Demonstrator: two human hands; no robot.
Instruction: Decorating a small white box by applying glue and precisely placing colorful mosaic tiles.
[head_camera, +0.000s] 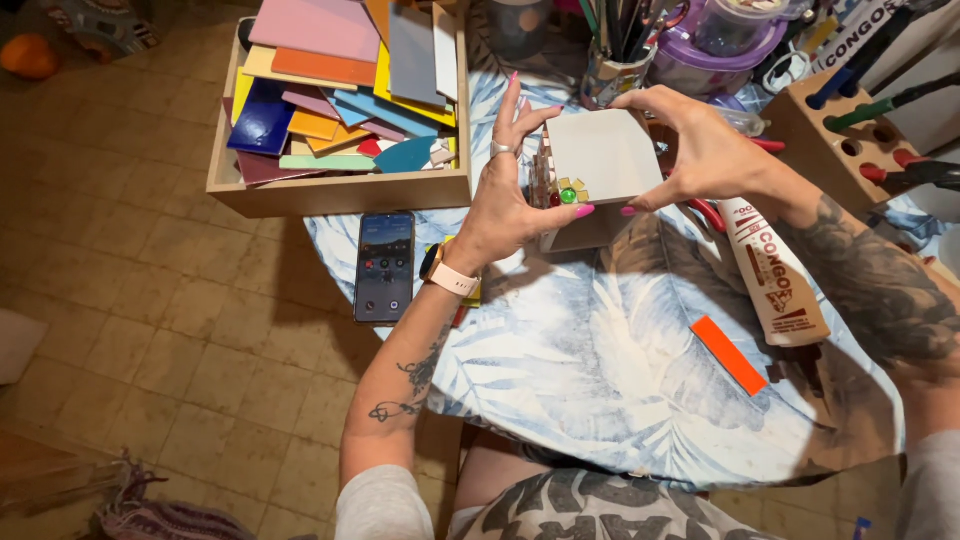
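White box (603, 152) between both hands

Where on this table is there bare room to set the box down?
Bare cloth lies in front of the white box, between the phone, the orange strip and the near edge. The far side is crowded: tile tray, brush cup, tool block.

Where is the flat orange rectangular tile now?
In the head view, the flat orange rectangular tile lies on the blue leaf-patterned tablecloth, right side, beside the white glue tube.
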